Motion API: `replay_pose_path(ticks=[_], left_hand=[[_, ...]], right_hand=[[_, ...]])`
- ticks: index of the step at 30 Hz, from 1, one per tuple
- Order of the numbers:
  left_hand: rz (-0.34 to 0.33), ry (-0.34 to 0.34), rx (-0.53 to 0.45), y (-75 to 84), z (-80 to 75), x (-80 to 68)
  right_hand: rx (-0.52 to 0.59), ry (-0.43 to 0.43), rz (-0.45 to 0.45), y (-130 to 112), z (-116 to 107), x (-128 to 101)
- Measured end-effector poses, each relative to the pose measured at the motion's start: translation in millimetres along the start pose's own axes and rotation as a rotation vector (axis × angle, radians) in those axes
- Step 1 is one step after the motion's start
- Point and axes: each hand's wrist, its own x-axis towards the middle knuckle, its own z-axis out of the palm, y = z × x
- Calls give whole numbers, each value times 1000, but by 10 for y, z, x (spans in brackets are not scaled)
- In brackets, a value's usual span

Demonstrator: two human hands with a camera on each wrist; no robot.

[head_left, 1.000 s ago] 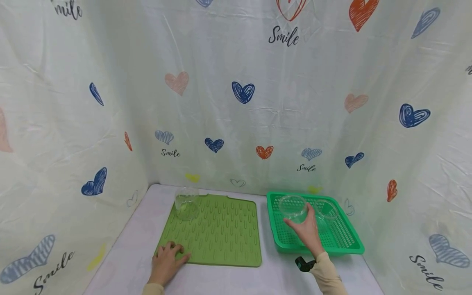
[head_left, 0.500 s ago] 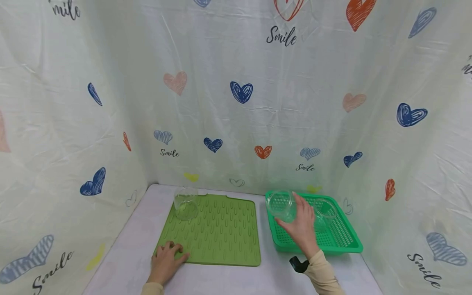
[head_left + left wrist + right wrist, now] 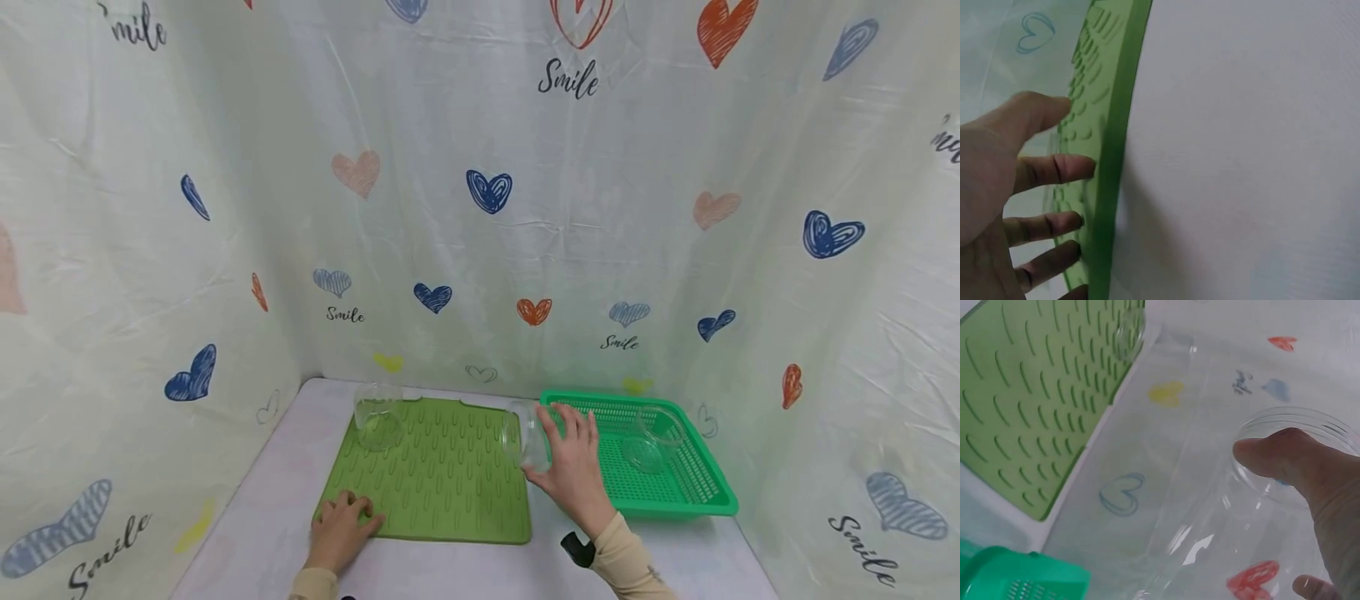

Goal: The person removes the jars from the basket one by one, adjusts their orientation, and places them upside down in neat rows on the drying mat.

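Observation:
My right hand (image 3: 573,475) grips a clear cup (image 3: 528,437), thumb on one side and fingers on the other. The cup lies tipped on its side in the air between the green mat and the basket, its end overlapping the mat's right edge in the head view. In the right wrist view the thumb crosses the round rim of the cup (image 3: 1310,419). My left hand (image 3: 341,529) rests on the near left corner of the ribbed green mat (image 3: 465,475). Up close in the left wrist view, that hand's fingers are spread and relaxed along the mat's edge (image 3: 1119,144).
Another clear cup (image 3: 380,421) stands at the mat's far left corner. A green plastic basket (image 3: 708,471) sits to the right, holding one more clear cup (image 3: 652,446). White cloth (image 3: 442,571) covers the table, and a curtain printed with hearts (image 3: 420,225) hangs behind.
My right hand has carried the clear cup leftward out from over the basket toward the mat, tipping it onto its side. The left hand stays in place.

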Motion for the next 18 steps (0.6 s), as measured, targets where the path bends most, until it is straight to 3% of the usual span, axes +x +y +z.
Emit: replay_pose_path(ticks=[5, 10, 14, 18], left_hand=[[3, -32, -2, 74, -76, 13], [-1, -155, -8, 133, -209, 93], [-11, -255, -81, 181, -324, 206], [-8, -251, -200, 304, -396, 322]], right_hand=[[-48, -53, -34, -143, 26, 8], [-59, -73, -49, -247, 35, 25], [-64, -76, -62, -296, 40, 28], [-68, -71, -73, -330, 30, 29]])
